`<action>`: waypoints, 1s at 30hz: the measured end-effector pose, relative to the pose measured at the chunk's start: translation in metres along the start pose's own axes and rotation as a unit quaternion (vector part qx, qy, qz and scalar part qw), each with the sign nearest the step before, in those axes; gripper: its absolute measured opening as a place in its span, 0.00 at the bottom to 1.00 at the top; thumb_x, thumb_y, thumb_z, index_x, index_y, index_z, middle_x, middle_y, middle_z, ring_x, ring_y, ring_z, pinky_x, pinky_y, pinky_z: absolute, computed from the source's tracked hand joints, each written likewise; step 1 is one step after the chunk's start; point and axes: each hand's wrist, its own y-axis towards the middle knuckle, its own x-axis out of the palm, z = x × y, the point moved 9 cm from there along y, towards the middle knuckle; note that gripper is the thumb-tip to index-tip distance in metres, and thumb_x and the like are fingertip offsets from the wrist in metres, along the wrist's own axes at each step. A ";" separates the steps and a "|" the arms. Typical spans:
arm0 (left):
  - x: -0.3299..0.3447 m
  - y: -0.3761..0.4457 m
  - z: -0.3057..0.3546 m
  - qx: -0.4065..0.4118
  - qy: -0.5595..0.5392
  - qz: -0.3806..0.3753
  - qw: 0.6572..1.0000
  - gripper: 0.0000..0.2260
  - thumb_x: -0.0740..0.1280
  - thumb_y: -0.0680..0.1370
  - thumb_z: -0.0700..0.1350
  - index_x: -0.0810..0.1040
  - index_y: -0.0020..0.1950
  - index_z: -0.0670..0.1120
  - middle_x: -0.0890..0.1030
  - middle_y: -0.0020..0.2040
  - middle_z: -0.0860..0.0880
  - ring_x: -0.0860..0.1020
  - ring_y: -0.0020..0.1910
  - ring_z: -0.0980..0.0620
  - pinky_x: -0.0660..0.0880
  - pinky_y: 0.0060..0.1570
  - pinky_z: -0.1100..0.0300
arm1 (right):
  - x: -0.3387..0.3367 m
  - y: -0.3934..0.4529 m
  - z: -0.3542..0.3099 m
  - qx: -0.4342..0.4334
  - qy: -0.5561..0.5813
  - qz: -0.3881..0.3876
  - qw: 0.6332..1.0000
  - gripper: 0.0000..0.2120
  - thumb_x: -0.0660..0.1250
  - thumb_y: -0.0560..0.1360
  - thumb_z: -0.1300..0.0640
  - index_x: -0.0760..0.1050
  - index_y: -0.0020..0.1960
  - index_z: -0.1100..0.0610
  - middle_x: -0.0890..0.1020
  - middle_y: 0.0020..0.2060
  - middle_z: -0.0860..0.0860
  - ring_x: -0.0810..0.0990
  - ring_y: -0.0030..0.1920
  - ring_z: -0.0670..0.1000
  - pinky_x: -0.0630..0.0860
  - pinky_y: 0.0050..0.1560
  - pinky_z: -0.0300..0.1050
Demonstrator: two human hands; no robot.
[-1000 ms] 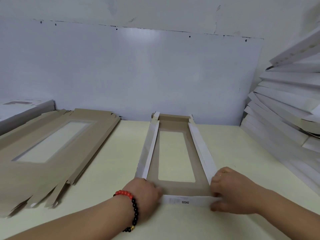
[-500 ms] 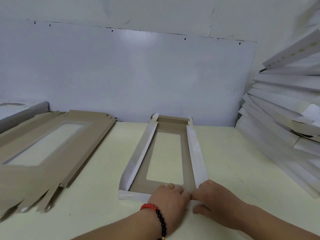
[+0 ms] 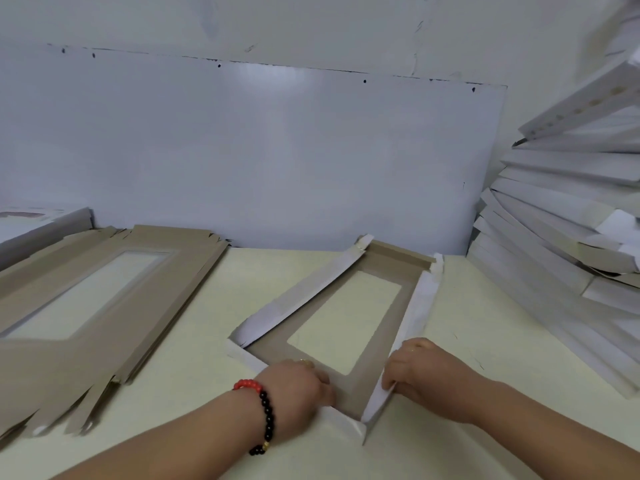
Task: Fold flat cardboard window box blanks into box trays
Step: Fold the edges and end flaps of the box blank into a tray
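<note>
Pale table: half-folded window box tray centre, flat blank stack left, folded tray pile right.

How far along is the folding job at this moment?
Done: folded white trays are stacked at the right. In hand: one window box blank has its long side walls raised; the left hand presses the near end while the right hand grips the near right wall at the corner. Left: a pile of flat brown blanks on the table.
</note>
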 end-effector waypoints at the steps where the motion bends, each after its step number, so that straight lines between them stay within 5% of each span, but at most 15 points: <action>1: 0.000 -0.002 -0.005 -0.004 0.002 -0.007 1.000 0.18 0.57 0.77 0.37 0.74 0.64 0.50 0.75 0.59 0.49 0.70 0.58 0.45 0.67 0.53 0.54 | 0.002 0.006 -0.003 -0.001 -0.002 -0.005 1.000 0.13 0.55 0.83 0.50 0.76 0.59 0.46 0.78 0.57 0.41 0.74 0.59 0.45 0.56 0.67 0.37; 4: -0.002 -0.008 -0.022 -0.032 0.015 -0.031 0.999 0.17 0.59 0.76 0.40 0.75 0.62 0.53 0.76 0.59 0.53 0.71 0.59 0.49 0.65 0.58 0.57 | 0.007 0.020 -0.009 0.009 -0.008 -0.017 1.000 0.14 0.54 0.83 0.50 0.76 0.61 0.48 0.77 0.57 0.45 0.74 0.58 0.48 0.61 0.61 0.41; 7: -0.012 -0.010 -0.017 -0.076 -0.110 0.009 0.991 0.16 0.61 0.70 0.55 0.75 0.57 0.55 0.78 0.53 0.57 0.74 0.54 0.53 0.66 0.54 0.62 | 0.012 0.035 -0.025 -0.023 -0.046 -0.014 0.999 0.14 0.54 0.83 0.53 0.76 0.62 0.52 0.78 0.58 0.49 0.74 0.58 0.52 0.65 0.59 0.46; 9: -0.011 -0.004 -0.001 -0.073 -0.085 0.030 0.993 0.19 0.59 0.71 0.60 0.72 0.60 0.55 0.78 0.53 0.54 0.75 0.53 0.51 0.66 0.54 0.60 | 0.013 0.046 -0.034 -0.016 -0.051 -0.007 0.999 0.14 0.54 0.83 0.52 0.76 0.61 0.54 0.77 0.57 0.52 0.73 0.57 0.54 0.65 0.58 0.48; 14: 0.002 0.006 -0.013 -0.146 0.047 0.003 0.988 0.15 0.56 0.80 0.45 0.71 0.66 0.52 0.77 0.58 0.49 0.72 0.60 0.46 0.64 0.61 0.53 | 0.013 0.049 -0.032 0.011 0.013 0.003 1.000 0.13 0.57 0.82 0.51 0.75 0.61 0.52 0.77 0.57 0.51 0.74 0.58 0.52 0.63 0.60 0.44; 30: -0.014 0.004 -0.117 -0.274 0.134 -0.006 0.952 0.15 0.57 0.75 0.39 0.78 0.54 0.52 0.78 0.52 0.52 0.66 0.51 0.48 0.60 0.50 0.58 | 0.013 -0.042 0.096 0.225 -0.016 -0.094 0.970 0.09 0.57 0.79 0.49 0.74 0.53 0.48 0.76 0.48 0.44 0.74 0.48 0.48 0.70 0.48 0.42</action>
